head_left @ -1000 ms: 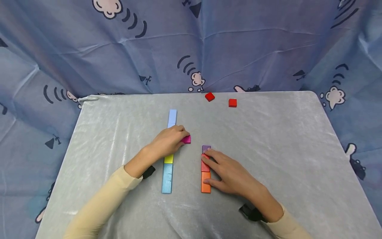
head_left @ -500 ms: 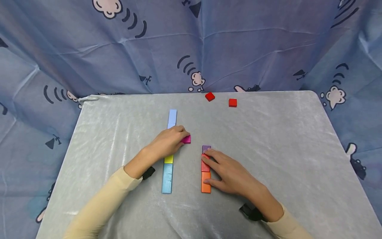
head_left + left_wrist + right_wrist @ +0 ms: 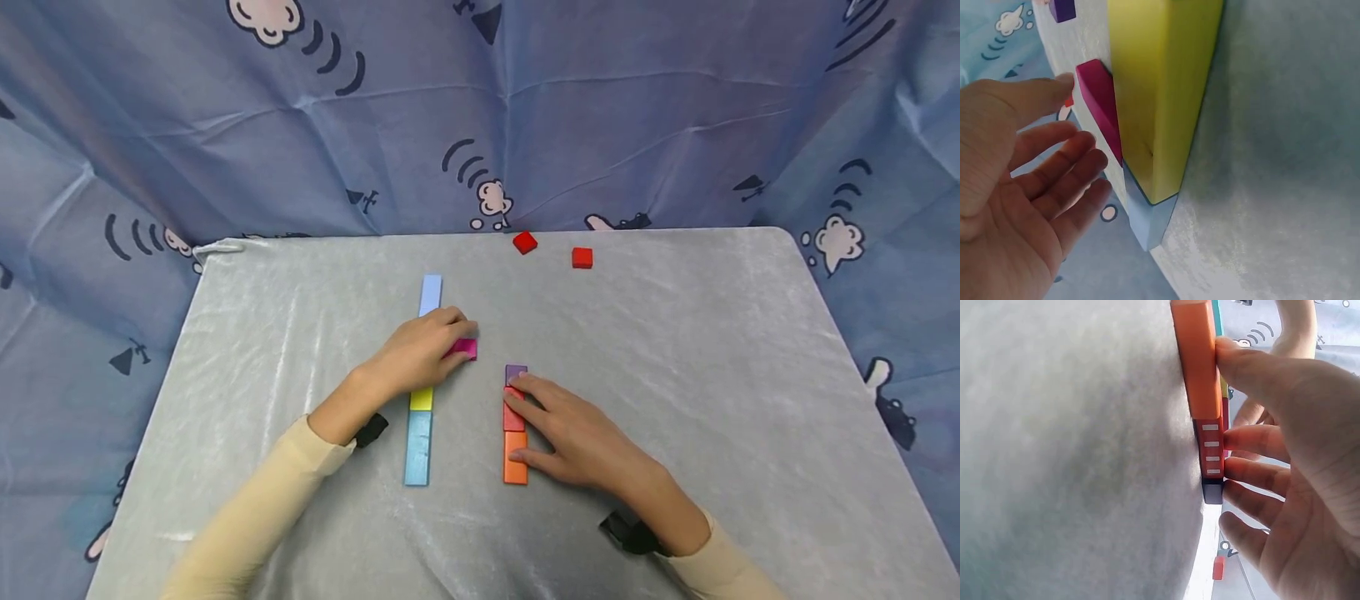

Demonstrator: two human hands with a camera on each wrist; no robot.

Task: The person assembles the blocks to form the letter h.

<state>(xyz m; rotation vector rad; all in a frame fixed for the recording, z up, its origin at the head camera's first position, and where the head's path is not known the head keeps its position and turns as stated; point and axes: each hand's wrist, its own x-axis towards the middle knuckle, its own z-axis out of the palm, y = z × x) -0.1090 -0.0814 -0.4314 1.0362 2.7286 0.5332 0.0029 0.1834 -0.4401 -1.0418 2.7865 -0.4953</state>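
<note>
Two rows of flat blocks lie on the cloth. In the left row are a pale blue block (image 3: 431,293), a yellow block (image 3: 422,399) and a teal block (image 3: 417,450). Over that row my left hand (image 3: 423,352) has spread, relaxed fingers. A magenta block (image 3: 1100,106) lies crosswise beside the yellow block, with thumb and fingers standing apart from it in the left wrist view. My right hand (image 3: 581,429) rests loosely extended fingers along the right row: a purple block (image 3: 516,372), a red block (image 3: 513,414) and an orange block (image 3: 515,469). My left palm hides part of its row in the head view.
Two small red blocks (image 3: 582,257) lie near the far edge of the grey cloth-covered table (image 3: 712,350). A blue patterned curtain (image 3: 637,108) hangs behind and at both sides. Each wrist wears a black camera mount (image 3: 630,533).
My left fingers have lifted and loosened slightly, and more of the magenta block shows. My right hand has stayed on its row. The head view has shifted a little.
</note>
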